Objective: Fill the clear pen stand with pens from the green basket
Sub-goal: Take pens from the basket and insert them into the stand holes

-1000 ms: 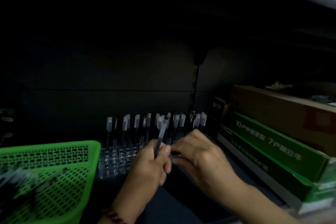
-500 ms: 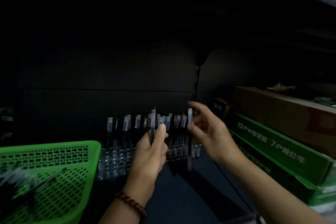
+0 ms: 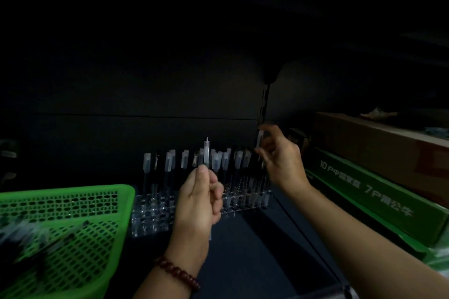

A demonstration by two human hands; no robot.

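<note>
— Why are we holding two pens at once?

— Our left hand [image 3: 199, 198] has its fingers curled shut around one pen [image 3: 206, 156], upright, tip up, just in front of the stand [image 3: 155, 211]. That seems to keep it ready while the other hand works. Our right hand [image 3: 281, 159] pinches a second pen [image 3: 260, 139] between thumb and fingertips, the other fingers spread loose, above the stand's right end.

— Why there?

— The stand's back rows already hold a line of capped pens, all upright. We judge the right end has a free hole, though the dim light hides which one.

— And the basket [image 3: 73, 198]?

— It sits touching or just beside the stand's left end, so the reach for more is short. Dark pens lie blurred inside it.

— Much left to do?

— The front holes near the stand's left end look empty, so we think a good part remains. Lowering a pen straight matters, since neighbours stand close.
</note>
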